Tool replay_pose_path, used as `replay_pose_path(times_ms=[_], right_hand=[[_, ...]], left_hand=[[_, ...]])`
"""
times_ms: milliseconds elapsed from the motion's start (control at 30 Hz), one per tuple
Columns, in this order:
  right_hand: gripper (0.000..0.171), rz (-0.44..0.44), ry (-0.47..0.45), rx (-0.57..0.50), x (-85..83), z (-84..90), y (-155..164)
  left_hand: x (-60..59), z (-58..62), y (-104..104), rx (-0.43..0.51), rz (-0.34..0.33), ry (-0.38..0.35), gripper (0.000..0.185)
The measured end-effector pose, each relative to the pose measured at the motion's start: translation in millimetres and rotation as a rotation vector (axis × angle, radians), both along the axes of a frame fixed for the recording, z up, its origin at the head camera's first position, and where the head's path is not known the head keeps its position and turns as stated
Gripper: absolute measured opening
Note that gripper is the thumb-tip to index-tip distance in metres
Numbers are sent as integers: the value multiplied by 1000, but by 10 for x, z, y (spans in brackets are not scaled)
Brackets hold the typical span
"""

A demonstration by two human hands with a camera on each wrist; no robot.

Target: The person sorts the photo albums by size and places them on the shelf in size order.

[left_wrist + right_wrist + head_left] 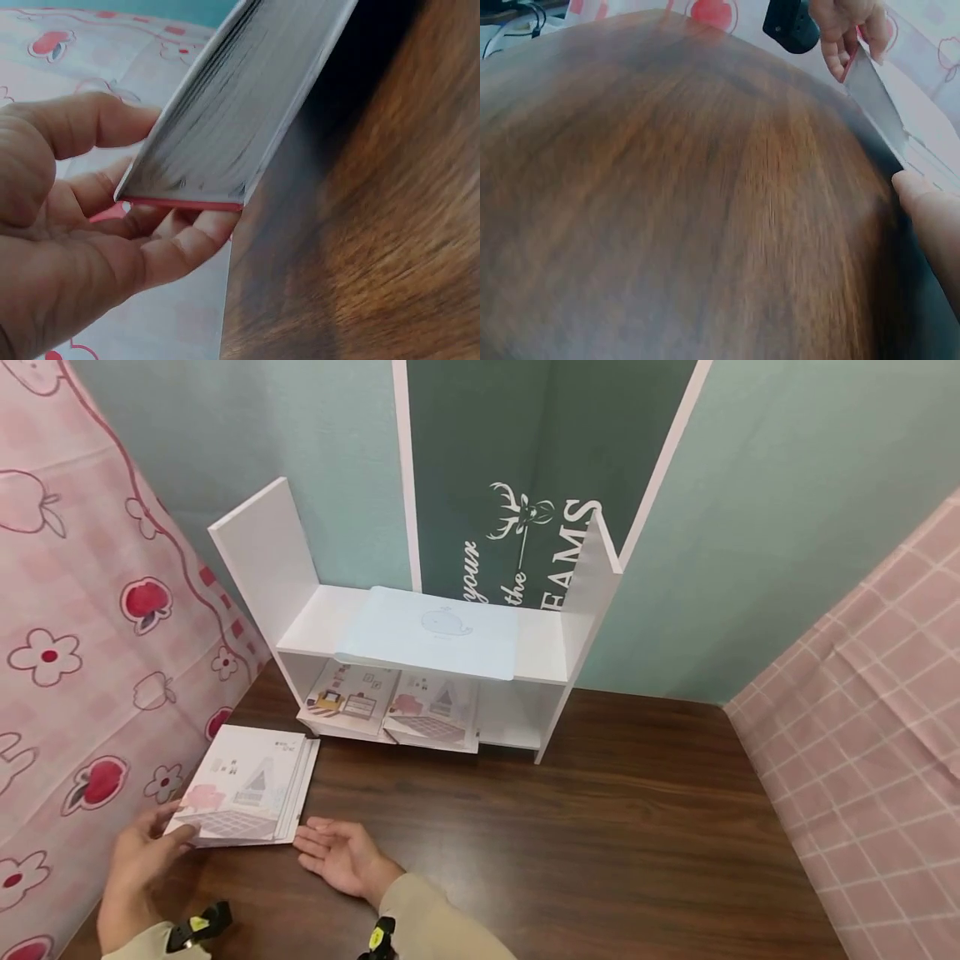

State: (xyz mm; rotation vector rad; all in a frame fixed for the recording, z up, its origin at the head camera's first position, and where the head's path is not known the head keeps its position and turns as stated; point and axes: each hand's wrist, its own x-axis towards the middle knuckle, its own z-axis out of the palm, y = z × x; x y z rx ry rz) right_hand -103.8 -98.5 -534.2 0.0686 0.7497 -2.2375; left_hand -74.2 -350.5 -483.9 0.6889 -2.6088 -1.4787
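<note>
Left hand is pinching the near corner of the book stack lying on the desk, right hand resting open beside it; likely gathering step, next calling for a two-handed lift.

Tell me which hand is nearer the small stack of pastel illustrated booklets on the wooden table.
Left. The left hand grips the booklet stack at its corner; the right hand lies open beside it.

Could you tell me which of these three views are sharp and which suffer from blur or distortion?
Head view: sharp and evenly lit, though the wide lens bends the shelf edges. Left wrist view: the stack of books and table are smeared by motion blur, while the left hand is clearer. Right wrist view: the wood grain is soft and blurred and the right hand's fingertip is cropped at the edge.
</note>
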Motion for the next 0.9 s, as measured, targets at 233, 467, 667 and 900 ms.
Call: replay_pose_path(times_ms=[233, 467, 667, 900], right_hand=[[57, -1, -4, 1, 146, -33, 151], [46, -21, 3, 8, 205, -69, 314], [44, 9, 92, 3, 190, -66, 425], [43, -4, 150, 32, 164, -51, 563]], left_hand=[[132, 33, 72, -27, -73, 41, 52], [154, 59, 252, -27, -73, 7, 52], [201, 48, 392, 22, -68, 15, 51], [256, 24, 515, 86, -71, 89, 49]])
